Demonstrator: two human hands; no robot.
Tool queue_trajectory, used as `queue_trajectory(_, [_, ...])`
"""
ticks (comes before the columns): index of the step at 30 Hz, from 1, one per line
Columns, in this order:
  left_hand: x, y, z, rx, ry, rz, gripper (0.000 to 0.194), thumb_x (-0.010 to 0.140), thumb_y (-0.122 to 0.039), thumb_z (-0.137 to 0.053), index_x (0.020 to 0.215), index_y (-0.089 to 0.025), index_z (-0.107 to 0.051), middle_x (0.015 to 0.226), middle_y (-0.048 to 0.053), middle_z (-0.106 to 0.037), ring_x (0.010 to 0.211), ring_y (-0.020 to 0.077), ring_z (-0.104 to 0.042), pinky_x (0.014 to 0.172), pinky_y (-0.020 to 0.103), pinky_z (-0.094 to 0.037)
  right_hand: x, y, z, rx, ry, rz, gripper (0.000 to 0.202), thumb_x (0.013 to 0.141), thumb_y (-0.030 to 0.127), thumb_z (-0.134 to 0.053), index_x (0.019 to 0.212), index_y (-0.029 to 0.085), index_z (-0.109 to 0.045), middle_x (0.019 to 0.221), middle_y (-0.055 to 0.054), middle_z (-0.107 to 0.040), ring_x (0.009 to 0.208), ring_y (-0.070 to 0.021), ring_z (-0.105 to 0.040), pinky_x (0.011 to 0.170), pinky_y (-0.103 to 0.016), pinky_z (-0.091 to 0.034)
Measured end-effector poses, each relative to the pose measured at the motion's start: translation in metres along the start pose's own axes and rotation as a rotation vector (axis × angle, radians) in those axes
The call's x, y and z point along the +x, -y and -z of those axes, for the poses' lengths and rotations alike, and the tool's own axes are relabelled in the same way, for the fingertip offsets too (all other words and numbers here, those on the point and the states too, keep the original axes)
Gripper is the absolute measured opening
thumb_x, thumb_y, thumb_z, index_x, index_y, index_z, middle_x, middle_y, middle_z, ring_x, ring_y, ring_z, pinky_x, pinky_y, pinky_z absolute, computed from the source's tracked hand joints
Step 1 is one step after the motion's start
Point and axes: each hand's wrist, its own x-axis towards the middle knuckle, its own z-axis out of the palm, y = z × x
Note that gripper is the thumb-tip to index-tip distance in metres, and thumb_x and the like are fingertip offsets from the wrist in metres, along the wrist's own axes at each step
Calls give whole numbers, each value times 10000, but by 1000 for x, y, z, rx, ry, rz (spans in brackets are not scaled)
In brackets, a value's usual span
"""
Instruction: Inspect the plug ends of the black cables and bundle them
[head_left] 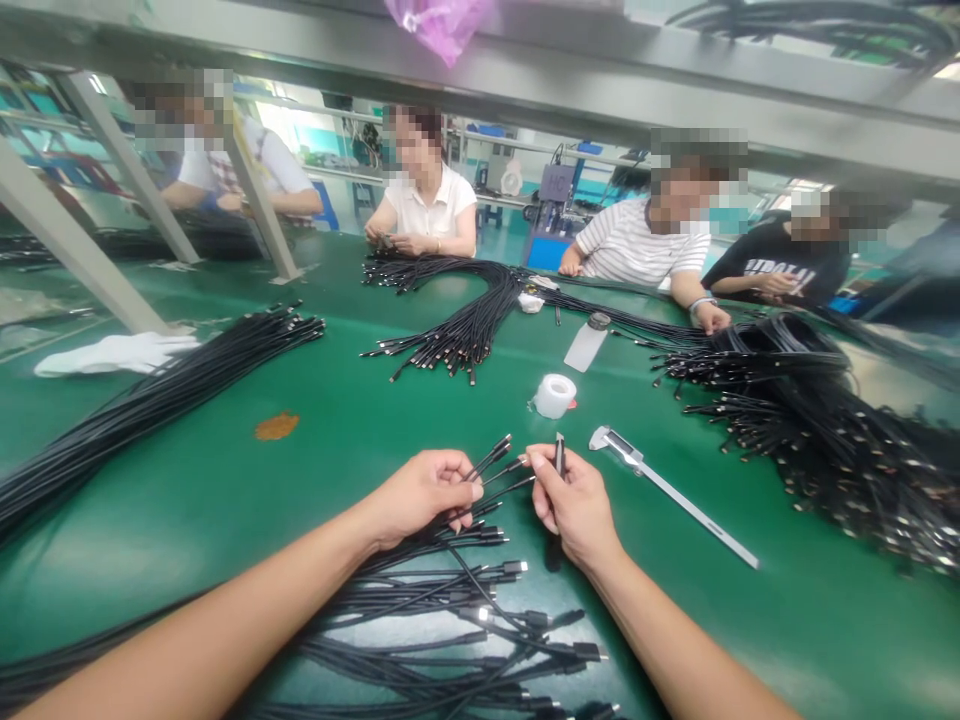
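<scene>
Closed around several black USB cables (491, 458), my left hand (431, 495) keeps their metal-tipped ends pointing right. My right hand (574, 495) grips a black utility knife (559, 455), its narrow tip upward and its lower end showing beneath the palm. The right thumb and forefinger are at the end of one cable from the left hand; whether they pinch it, I cannot tell. Below both hands lies a loose spread of black cables (420, 600) with their connectors toward the right.
A digital caliper (679, 495) lies to the right, with a white tape roll (555, 396) and clear bottle (587, 343) further back. Cable bundles (150, 400) lie left, with a large cable pile (840, 430) right. A white glove (112, 353) rests by metal posts. Several people sit opposite.
</scene>
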Motion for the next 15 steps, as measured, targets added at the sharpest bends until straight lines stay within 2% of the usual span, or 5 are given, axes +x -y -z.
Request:
queue_trajectory(6, [0, 1, 1, 15, -1, 1, 404, 731, -467, -768, 798, -123, -568, 614, 24, -643, 554, 113, -591, 564, 204, -449, 0, 0, -2, -9, -6, -14, 516, 770, 530, -743, 1055, 118, -621, 405, 48, -506, 286, -50, -317, 275, -141, -218])
queue_trajectory(15, [1, 3, 1, 28, 9, 14, 414, 733, -468, -771, 791, -128, -542, 608, 3, -615, 545, 95, -566, 555, 193, -455, 2, 2, -4, -12, -7, -31, 474, 765, 511, -741, 1008, 126, -611, 411, 57, -503, 288, -49, -330, 277, -138, -234])
